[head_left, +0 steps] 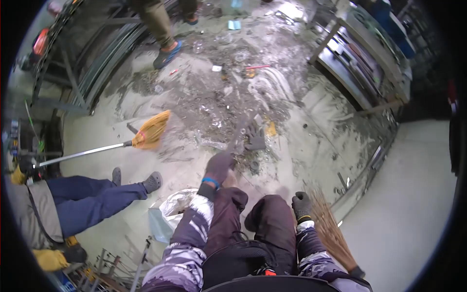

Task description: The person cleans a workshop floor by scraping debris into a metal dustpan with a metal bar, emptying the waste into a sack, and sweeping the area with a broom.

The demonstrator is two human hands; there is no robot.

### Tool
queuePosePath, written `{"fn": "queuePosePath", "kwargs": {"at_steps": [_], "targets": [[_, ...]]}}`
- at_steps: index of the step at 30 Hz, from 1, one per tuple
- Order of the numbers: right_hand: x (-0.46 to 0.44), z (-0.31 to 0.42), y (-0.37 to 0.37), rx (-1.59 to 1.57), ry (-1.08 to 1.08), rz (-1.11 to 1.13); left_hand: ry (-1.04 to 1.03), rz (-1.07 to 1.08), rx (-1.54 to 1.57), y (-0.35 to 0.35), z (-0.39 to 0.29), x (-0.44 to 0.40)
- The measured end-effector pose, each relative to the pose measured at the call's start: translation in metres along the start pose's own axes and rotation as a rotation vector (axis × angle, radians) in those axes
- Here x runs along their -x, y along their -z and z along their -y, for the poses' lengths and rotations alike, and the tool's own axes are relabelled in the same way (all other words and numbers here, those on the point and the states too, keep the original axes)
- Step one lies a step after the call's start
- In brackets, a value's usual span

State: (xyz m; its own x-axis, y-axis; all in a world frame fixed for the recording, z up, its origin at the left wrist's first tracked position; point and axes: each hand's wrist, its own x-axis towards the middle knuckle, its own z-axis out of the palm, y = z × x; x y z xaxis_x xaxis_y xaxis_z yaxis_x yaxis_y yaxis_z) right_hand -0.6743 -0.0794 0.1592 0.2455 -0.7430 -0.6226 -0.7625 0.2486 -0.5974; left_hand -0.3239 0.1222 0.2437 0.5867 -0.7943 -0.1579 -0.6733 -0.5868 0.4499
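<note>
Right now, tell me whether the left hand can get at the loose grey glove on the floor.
Likely yes: the loose grey glove lies uncovered on the littered floor, just ahead of the left hand, with no large obstacle apparent between; blur hides whether that hand already holds something.

Long bars (111,54) upper left; framed stand (375,54) upper right; co-worker's blue trousers (90,194) left.

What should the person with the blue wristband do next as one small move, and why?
Probably reach the left hand forward and lift the loose grey glove off the floor. It lies among scattered debris just ahead of that hand, so it could get swept up. The left hand is blurred, so freeing it first may be needed.
</note>
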Motion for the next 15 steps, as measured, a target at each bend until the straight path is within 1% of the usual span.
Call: {"fn": "queuePosePath", "kwargs": {"at_steps": [1, 2, 3, 4, 5, 6, 7, 8, 9, 10, 11, 12, 14, 15], "targets": [[0.025, 0.006, 0.012, 0.068, 0.001, -0.023, 0.063, 0.043, -0.032, 0.007, 0.005, 0.029], [0.038, -0.005, 0.021, 0.056, -0.021, -0.042, 0.086, 0.004, -0.039, 0.010, 0.011, 0.063], [0.047, -0.035, 0.027, 0.081, 0.022, 0.007, 0.126, 0.069, -0.015, 0.020, 0.016, 0.094], [0.066, -0.058, 0.039, 0.109, 0.057, 0.056, 0.425, 0.190, 0.222, 0.028, 0.017, 0.128], [0.094, -0.043, 0.051, 0.039, -0.063, 0.058, 0.349, 0.182, 0.149, 0.040, 0.014, 0.161], [0.114, -0.041, 0.064, 0.088, -0.067, 0.122, 0.271, 0.184, 0.082, 0.053, 0.011, 0.193], [0.158, -0.034, 0.092, 0.248, -0.102, 0.119, 0.372, 0.283, 0.073, 0.064, -0.005, 0.248], [0.174, -0.020, 0.105, 0.366, -0.119, 0.176, 0.495, 0.335, 0.035, 0.072, -0.006, 0.289], [0.186, -0.041, 0.109, 0.186, -0.146, 0.125, 0.488, 0.382, 0.042, 0.075, -0.014, 0.315], [0.198, -0.032, 0.120, 0.255, -0.188, 0.150, 0.655, 0.354, 0.222, 0.075, -0.020, 0.337], [0.204, -0.046, 0.126, 0.168, -0.193, 0.171, 0.828, 0.325, 0.391, 0.080, -0.027, 0.352], [0.212, -0.044, 0.133, 0.177, -0.208, 0.170, 0.814, 0.349, 0.387, 0.082, -0.038, 0.351], [0.228, -0.060, 0.140, 0.132, -0.033, 0.122, 1.205, 0.305, 0.747, 0.094, -0.071, 0.356], [0.235, -0.046, 0.146, 0.096, -0.114, 0.119, 1.186, 0.346, 0.662, 0.106, -0.093, 0.343]]}}
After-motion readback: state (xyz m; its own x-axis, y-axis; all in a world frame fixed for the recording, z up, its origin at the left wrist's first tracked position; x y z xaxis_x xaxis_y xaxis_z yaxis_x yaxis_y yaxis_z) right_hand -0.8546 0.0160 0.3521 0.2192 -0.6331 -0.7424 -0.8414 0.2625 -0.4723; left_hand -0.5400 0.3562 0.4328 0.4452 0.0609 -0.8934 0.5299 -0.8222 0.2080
